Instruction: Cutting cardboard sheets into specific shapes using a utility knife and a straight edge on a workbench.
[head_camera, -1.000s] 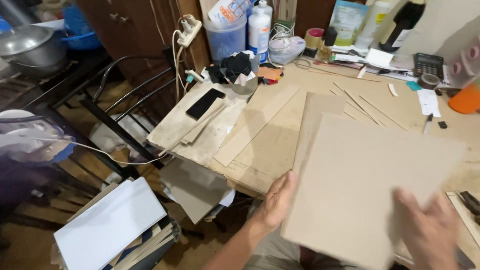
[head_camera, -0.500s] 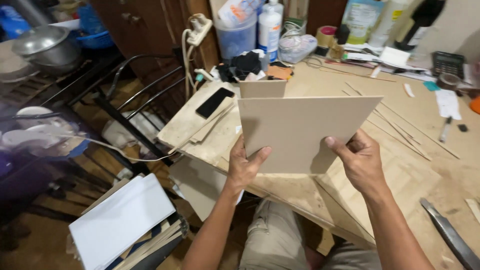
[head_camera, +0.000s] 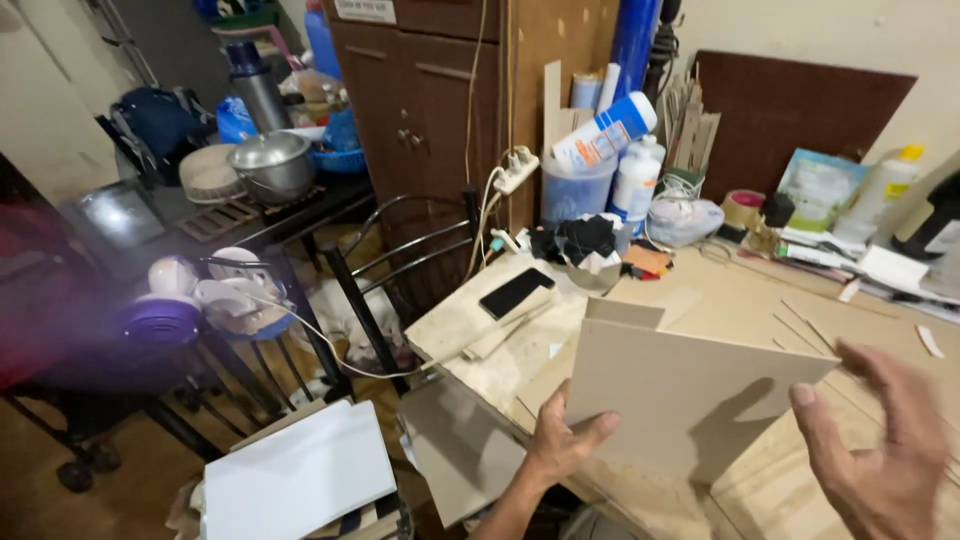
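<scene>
A beige cardboard sheet (head_camera: 680, 395) stands tilted above the near edge of the wooden worktable (head_camera: 470, 320). My left hand (head_camera: 562, 440) grips its lower left corner, thumb on the front face. My right hand (head_camera: 880, 450) hovers off the sheet's right edge, fingers spread, holding nothing; it is blurred. A second beige piece (head_camera: 622, 312) pokes up just behind the sheet's top left corner.
A black phone (head_camera: 515, 292) lies on wooden strips at the table's left. Bottles, a blue tub (head_camera: 578, 185) and a black cloth crowd the back. Thin wood strips lie at right. A black metal chair (head_camera: 400, 270), white boards (head_camera: 300, 475) and a small fan (head_camera: 165, 310) stand left.
The view has swung up and left. My right hand has let go of the sheet's right edge and opened; my left hand still holds the sheet, now lower in view.
</scene>
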